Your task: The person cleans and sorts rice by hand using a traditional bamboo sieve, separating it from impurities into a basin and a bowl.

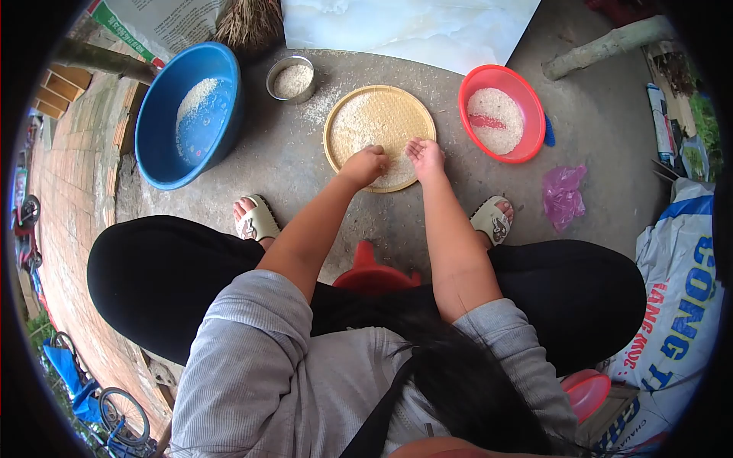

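Note:
A round woven bamboo tray [334, 156] lies on the ground in front of me, with pale rice grains [359, 122] spread over its left and lower part. My left hand [366, 166] is over the tray's lower middle, its fingers curled together; whatever they pinch is hidden. At the tray's lower right edge, my right hand [425, 159] is turned palm up with its fingers apart, and I see nothing held in it. To the right stands a red plastic basin [466, 114] with rice inside. A large blue basin [164, 153], holding some rice, is at the left.
A metal pot [272, 82] of rice stands behind the tray, with spilled grains beside it. A crumpled pink plastic bag [563, 197] lies at right, near a white printed sack [672, 282]. A red stool [368, 276] shows between my legs. A wooden pole [607, 49] juts in.

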Demonstrator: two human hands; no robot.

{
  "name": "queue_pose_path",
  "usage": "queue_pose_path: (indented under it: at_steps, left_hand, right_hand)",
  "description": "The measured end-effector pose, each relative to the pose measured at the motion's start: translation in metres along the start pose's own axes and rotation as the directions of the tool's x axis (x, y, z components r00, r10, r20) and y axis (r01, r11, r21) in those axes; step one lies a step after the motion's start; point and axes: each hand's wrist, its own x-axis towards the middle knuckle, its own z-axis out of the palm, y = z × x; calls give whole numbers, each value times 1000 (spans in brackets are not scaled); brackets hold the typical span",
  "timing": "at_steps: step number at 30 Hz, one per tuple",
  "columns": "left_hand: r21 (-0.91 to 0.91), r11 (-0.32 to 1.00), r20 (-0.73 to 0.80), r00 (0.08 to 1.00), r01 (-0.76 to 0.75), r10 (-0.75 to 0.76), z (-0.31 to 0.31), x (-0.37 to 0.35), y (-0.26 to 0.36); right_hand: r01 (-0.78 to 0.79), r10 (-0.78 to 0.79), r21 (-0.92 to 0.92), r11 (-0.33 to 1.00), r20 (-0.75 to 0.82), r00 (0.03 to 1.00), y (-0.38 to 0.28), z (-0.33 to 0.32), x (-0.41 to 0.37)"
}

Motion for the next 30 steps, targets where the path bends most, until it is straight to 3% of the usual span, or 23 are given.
queue_pose_path:
  at_steps: [2, 3, 5, 6, 7, 9, 10, 11, 12, 13, 15, 17, 19, 23, 25, 26, 27, 28, 29, 30]
  left_hand:
    - [35, 977, -131, 970, 209, -203, 11, -7, -2]
    - [34, 977, -130, 971, 209, -203, 8, -6, -4]
    - [-103, 914, -221, 887, 393, -406, -10, 6, -13]
    - [-319, 823, -208, 813, 470, -545, -25, 13, -8]
    - [-579, 664, -69, 783, 473, -618, -33, 21, -11]
    - [-736, 556, 103, 876, 386, -471, -45, 36, -12]
    - [-734, 559, 101, 876, 385, -471, -54, 42, 0]
    - [-512, 801, -15, 929, 311, -370, -62, 47, 14]
    - [-232, 951, -90, 968, 207, -233, -63, 49, 21]
    - [-231, 951, -86, 969, 208, -232, -59, 47, 24]
    - [-88, 883, -278, 840, 460, -465, -47, 40, 27]
    - [39, 932, -380, 868, 361, -320, -17, 17, 24]
    - [180, 975, -263, 961, 131, -80, 5, -7, 19]
    - [140, 978, -165, 977, 156, -132, 19, -12, -7]
    - [29, 934, -204, 917, 355, -342, 5, -1, -18]
    - [-40, 895, -322, 843, 444, -432, 0, 2, -17]
    - [-201, 815, -288, 763, 543, -579, -7, 7, -20]
    - [-519, 705, -198, 735, 483, -649, -9, 15, -28]
    - [-775, 501, -86, 721, 385, -687, -9, 20, -34]
    - [-775, 501, -86, 721, 386, -688, -16, 27, -29]
  right_hand:
    - [28, -28, -54, 998, -1, 1000, 2, 1, -4]
    - [28, -28, -54, 998, -2, 1000, 3, 1, -6]
    - [21, -19, -187, 982, 12, 1000, 3, 3, -8]
    - [23, -21, -188, 982, 16, 1000, 4, 5, -9]
    - [-17, 30, -219, 976, 55, 998, 5, 7, -10]
    - [-55, 82, -248, 967, 97, 992, 7, 11, -12]
    - [-105, 147, -244, 964, 160, 976, 6, 12, -13]
    - [-155, 210, -241, 958, 222, 952, 7, 14, -14]
    - [-157, 211, -237, 959, 222, 952, 7, 15, -15]
    - [-167, 214, -190, 967, 264, 940, 6, 16, -16]
    - [-177, 214, -144, 974, 305, 928, 4, 15, -17]
    - [-143, 171, -128, 981, 243, 955, -1, 13, -14]
    - [-119, 139, -101, 988, 209, 968, -3, 9, -8]
    - [-41, 51, -93, 995, 109, 993, -2, -1, -7]
    - [-40, 52, -148, 988, 78, 996, -1, -2, -10]
    - [-39, 51, -207, 978, 53, 997, -2, -1, -11]
    - [-35, 47, -209, 977, 56, 997, -2, 0, -10]
    - [-80, 96, -227, 971, 59, 994, 0, 1, -9]
    - [-128, 146, -244, 961, 60, 987, 2, 1, -8]
    - [-129, 148, -243, 961, 61, 987, 3, 2, -9]
